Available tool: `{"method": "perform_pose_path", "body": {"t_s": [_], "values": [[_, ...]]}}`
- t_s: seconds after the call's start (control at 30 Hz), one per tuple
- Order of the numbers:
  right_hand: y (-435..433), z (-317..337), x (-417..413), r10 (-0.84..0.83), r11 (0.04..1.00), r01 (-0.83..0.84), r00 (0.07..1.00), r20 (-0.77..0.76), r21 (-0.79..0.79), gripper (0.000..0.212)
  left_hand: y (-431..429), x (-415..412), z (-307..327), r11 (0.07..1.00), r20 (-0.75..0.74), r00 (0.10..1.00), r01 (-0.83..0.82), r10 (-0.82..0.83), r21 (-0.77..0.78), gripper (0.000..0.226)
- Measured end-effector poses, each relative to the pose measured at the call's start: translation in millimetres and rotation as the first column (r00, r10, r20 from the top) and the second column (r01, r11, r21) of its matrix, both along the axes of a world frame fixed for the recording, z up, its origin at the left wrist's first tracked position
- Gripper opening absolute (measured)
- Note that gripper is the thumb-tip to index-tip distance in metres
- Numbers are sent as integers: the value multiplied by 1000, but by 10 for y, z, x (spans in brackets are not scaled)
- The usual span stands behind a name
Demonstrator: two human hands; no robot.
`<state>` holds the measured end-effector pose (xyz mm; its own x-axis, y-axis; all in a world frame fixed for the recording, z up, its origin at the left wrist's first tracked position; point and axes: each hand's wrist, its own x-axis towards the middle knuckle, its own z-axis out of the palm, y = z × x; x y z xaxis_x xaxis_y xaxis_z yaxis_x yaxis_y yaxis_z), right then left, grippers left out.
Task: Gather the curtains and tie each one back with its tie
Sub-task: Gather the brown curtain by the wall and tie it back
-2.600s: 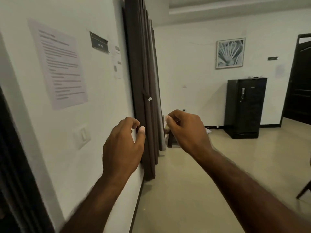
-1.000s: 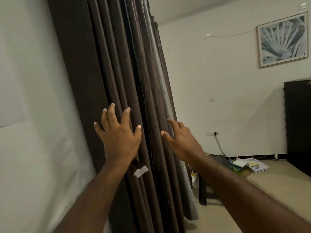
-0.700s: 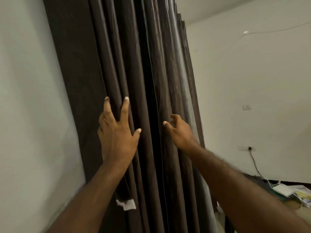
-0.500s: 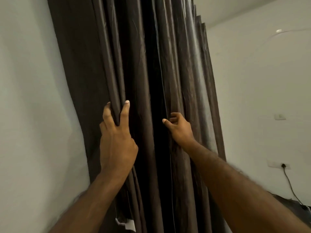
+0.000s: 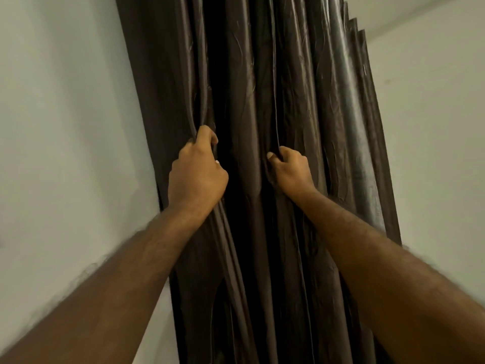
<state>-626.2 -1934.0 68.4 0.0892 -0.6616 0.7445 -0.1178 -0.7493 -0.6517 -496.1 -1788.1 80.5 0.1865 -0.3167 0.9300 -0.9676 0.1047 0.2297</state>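
A dark brown pleated curtain hangs straight ahead and fills the middle of the view from top to bottom. My left hand grips a fold near the curtain's left edge, fingers curled round the cloth. My right hand grips another fold a little to the right, its thumb and fingers closed on the fabric. A dark gap between pleats lies between the two hands. No tie shows in this view.
A white wall runs along the left of the curtain. Another white wall stands to its right. The floor and furniture are out of view.
I have come close to the curtain. Both hands went from flat against the pleats to curled round folds of cloth. The white tag low on the curtain has left the view.
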Motion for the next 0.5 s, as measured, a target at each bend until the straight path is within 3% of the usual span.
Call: {"method": "perform_pose_path", "body": {"t_s": [0.17,0.4,0.5], "values": [[516,55,149,-26,999,27,1000,8,-22,23,432,204,-15,999,-2,999,54,-54,-6,44],[1561,214,1007,39,995,-36,999,26,-97,23,1272,702,42,996,33,997,-74,75,-48,38],[2397,290,1466,93,980,-87,995,24,-178,23,1927,1019,178,997,64,996,-66,69,-49,41]]}}
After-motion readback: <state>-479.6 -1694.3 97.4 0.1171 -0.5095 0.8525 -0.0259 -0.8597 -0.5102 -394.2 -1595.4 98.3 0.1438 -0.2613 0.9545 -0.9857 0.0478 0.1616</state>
